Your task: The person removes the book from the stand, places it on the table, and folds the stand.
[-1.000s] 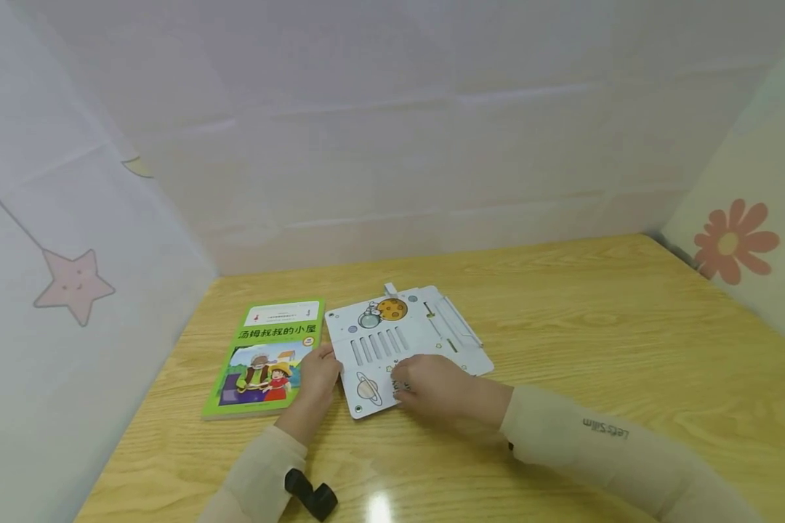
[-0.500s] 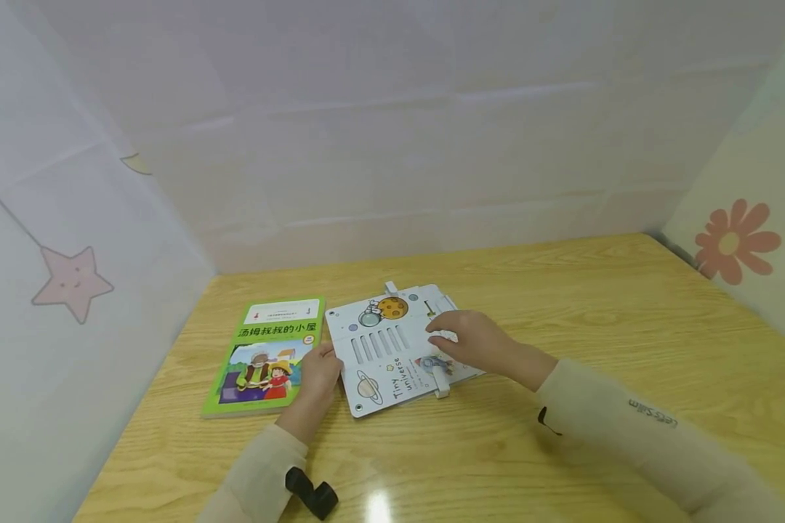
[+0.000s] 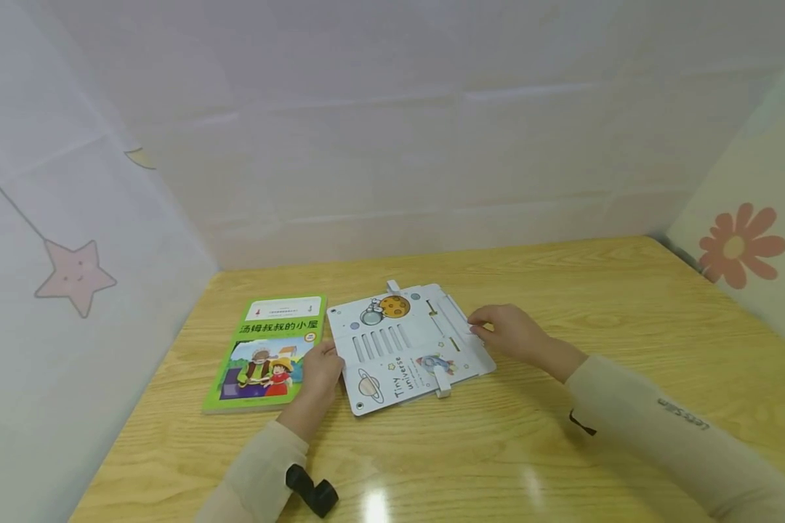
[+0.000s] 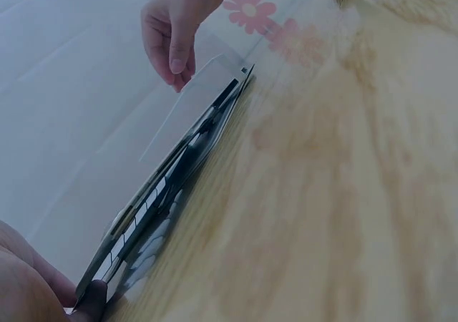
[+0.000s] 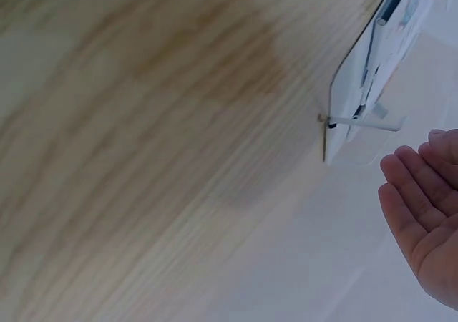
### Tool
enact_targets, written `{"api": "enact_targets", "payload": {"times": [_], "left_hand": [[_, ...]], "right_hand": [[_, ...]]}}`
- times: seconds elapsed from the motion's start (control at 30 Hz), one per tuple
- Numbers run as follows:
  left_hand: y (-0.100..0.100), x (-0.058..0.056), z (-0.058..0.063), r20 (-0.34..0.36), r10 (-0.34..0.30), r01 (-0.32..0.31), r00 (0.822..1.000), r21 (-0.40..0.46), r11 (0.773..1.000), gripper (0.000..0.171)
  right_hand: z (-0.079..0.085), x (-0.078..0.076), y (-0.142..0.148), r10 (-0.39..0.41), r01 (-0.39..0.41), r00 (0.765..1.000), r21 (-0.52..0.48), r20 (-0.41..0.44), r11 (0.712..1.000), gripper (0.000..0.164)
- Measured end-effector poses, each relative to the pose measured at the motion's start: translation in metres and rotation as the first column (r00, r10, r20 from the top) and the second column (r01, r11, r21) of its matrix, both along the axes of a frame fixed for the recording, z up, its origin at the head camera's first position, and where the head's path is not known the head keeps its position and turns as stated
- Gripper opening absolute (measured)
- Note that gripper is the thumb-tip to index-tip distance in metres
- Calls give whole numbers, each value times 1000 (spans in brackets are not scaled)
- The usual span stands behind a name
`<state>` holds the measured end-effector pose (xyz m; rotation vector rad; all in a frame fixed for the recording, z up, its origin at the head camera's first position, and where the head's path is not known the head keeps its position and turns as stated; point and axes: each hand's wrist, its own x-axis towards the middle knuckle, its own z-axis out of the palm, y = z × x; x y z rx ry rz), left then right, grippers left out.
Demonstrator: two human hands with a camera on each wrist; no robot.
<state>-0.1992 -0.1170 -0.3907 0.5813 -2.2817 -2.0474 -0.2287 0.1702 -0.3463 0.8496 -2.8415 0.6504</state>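
A white folding book stand (image 3: 379, 338) with space drawings lies flat on the table, printed "Tiny universe". My left hand (image 3: 322, 369) grips its left edge; in the left wrist view the thumb and fingers (image 4: 89, 300) pinch the panels. My right hand (image 3: 513, 335) is at the stand's right edge, thumb and index fingertips together at the thin wire support (image 5: 365, 124), which sticks up from the board. White page clips stand out at the lower edge (image 3: 442, 381) and the upper edge (image 3: 393, 287). The underside of the stand is hidden.
A green picture book (image 3: 264, 356) lies left of the stand, partly behind the left hand. The wooden table (image 3: 595, 290) meets pale cloth walls (image 3: 432, 145) at the back and sides. A black strap (image 3: 310, 490) hangs from the left sleeve.
My right hand has moved from the stand's lower edge, across its face, to the right edge. The lower clip, hidden before, now shows. My left hand stays on the left edge.
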Motion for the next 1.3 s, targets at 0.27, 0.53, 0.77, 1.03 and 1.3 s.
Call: {"api": "enact_targets", "payload": {"times": [0.27,0.53,0.77,1.03,1.3], "left_hand": [[0,0,-1,2,2,-2,1000,-6,1000,46],[1,0,0,-3,7,-7,1000,-31,999,43],[1,1,0,-13,0,0,1000,-24,1000,42],[1,1,-1,-15,7,-8,1000,-9,1000,43],[1,0,-1,-2,7,-7,1000,0,1000,44]], "right_hand": [[-9,-8,7,5,-4,996,-11,85,1000,13],[-16,-13,13,47,-32,987,-100,156,994,9],[-16,-16,11,74,-64,988,-72,139,995,7],[-18,-18,6,93,-94,989,6,118,996,8],[-16,-16,0,106,-112,988,49,109,992,8]]}}
